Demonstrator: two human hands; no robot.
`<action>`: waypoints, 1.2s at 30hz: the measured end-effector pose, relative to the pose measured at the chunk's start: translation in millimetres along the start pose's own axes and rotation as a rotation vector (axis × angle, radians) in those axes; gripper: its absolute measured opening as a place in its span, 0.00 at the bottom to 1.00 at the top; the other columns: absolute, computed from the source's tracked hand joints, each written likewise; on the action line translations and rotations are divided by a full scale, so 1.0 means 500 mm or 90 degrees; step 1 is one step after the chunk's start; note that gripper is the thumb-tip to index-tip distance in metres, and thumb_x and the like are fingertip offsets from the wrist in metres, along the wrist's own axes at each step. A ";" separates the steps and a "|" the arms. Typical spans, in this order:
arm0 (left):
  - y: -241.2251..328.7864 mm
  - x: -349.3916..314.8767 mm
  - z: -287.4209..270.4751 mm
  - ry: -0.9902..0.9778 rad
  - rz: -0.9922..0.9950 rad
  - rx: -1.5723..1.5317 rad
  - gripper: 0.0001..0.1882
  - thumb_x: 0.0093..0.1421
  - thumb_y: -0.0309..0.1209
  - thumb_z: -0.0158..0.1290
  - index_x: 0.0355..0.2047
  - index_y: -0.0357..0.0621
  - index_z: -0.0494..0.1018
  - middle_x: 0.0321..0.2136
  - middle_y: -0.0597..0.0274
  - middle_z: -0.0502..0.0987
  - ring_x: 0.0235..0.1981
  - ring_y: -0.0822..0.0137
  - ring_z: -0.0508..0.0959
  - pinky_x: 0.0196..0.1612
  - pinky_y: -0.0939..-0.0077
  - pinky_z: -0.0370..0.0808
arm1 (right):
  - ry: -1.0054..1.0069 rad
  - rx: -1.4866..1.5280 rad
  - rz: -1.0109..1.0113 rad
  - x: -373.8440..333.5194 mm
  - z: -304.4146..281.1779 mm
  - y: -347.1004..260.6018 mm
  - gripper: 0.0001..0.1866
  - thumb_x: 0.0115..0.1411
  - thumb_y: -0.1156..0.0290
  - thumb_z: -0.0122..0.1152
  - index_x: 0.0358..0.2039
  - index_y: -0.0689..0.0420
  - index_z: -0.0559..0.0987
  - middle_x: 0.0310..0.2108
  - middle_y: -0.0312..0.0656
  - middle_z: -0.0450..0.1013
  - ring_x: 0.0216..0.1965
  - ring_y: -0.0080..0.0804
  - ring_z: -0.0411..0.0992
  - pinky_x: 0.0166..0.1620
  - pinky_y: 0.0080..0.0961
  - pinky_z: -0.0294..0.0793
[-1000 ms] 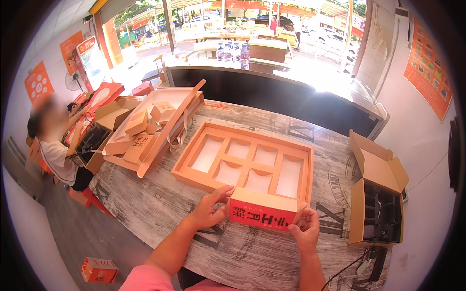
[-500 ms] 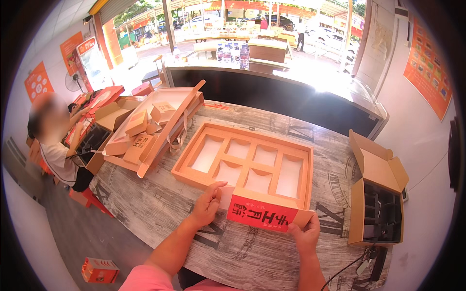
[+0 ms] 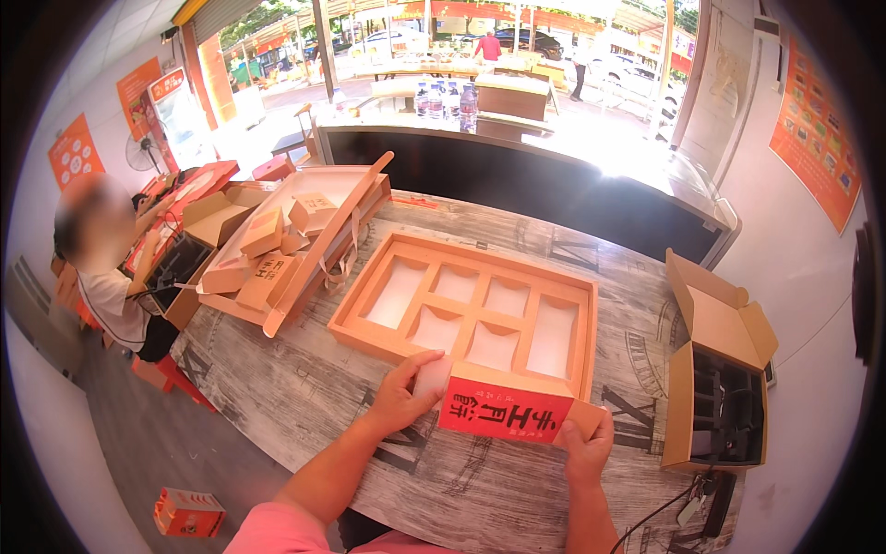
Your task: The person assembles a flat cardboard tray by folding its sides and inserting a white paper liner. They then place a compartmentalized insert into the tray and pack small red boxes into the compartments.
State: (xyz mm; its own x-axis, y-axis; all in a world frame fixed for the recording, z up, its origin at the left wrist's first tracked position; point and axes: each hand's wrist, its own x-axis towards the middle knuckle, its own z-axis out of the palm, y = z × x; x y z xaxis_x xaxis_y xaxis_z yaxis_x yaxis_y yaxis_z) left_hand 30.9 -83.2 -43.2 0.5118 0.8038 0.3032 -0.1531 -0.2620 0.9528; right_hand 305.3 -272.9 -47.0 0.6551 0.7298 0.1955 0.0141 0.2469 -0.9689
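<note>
A small red and brown cardboard box [image 3: 506, 409], with dark characters on its red side, is held over the near edge of the tray. At its left end my left hand [image 3: 406, 395] pinches a pale flap between thumb and fingers. My right hand [image 3: 587, 445] grips the right end, thumb on the red side and fingers behind. Just beyond both hands lies an orange-brown compartment tray [image 3: 466, 247] on the wood-patterned table [image 3: 415, 499]. Its white-bottomed compartments hold nothing; the small box covers part of its front rim.
To the left a large tilted box lid [image 3: 318, 268] holds several small brown boxes [image 3: 268, 277]. An open carton [image 3: 678, 406] with black inserts stands at the right, keys [image 3: 692, 503] near it. A seated person [image 3: 115, 268] works at the far left. Bottles [image 3: 448, 102] stand on the counter.
My left hand has moved slightly right and up, its fingers now closed on the box's left flap. The box has shifted a little to the right with my right hand.
</note>
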 end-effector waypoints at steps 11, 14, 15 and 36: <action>-0.023 0.001 -0.032 -0.053 -0.092 -0.141 0.34 0.59 0.25 0.72 0.64 0.43 0.70 0.56 0.62 0.78 0.55 0.71 0.79 0.56 0.73 0.80 | -0.006 0.022 -0.002 -0.003 0.000 0.002 0.19 0.64 0.76 0.73 0.48 0.56 0.70 0.44 0.34 0.75 0.45 0.19 0.73 0.49 0.22 0.76; -0.021 0.004 -0.040 -0.081 -0.114 -0.189 0.38 0.57 0.25 0.74 0.66 0.43 0.69 0.56 0.61 0.78 0.55 0.70 0.79 0.57 0.72 0.80 | 0.000 0.005 -0.011 -0.005 -0.001 0.000 0.19 0.64 0.76 0.72 0.48 0.56 0.70 0.44 0.35 0.75 0.45 0.19 0.73 0.49 0.22 0.77; -0.019 0.006 -0.043 -0.092 -0.123 -0.212 0.39 0.56 0.25 0.74 0.66 0.42 0.69 0.56 0.61 0.78 0.56 0.69 0.79 0.57 0.72 0.79 | 0.006 0.003 -0.008 -0.005 0.000 -0.001 0.18 0.65 0.75 0.72 0.49 0.57 0.70 0.44 0.35 0.75 0.45 0.19 0.73 0.50 0.22 0.76; 0.030 0.006 -0.049 -0.254 -0.093 -0.077 0.52 0.50 0.24 0.78 0.73 0.42 0.63 0.62 0.58 0.75 0.62 0.67 0.76 0.65 0.66 0.74 | 0.049 0.074 -0.026 0.013 -0.003 0.005 0.19 0.67 0.73 0.70 0.52 0.58 0.70 0.59 0.48 0.76 0.57 0.29 0.75 0.62 0.29 0.74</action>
State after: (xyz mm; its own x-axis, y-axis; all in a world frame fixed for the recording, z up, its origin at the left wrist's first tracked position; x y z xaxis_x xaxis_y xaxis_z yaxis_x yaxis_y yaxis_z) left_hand 9.2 -71.7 -27.6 0.8181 0.5526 0.1590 -0.1396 -0.0774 0.9872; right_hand 310.8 -268.6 -48.4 0.7115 0.6682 0.2176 -0.0428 0.3503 -0.9357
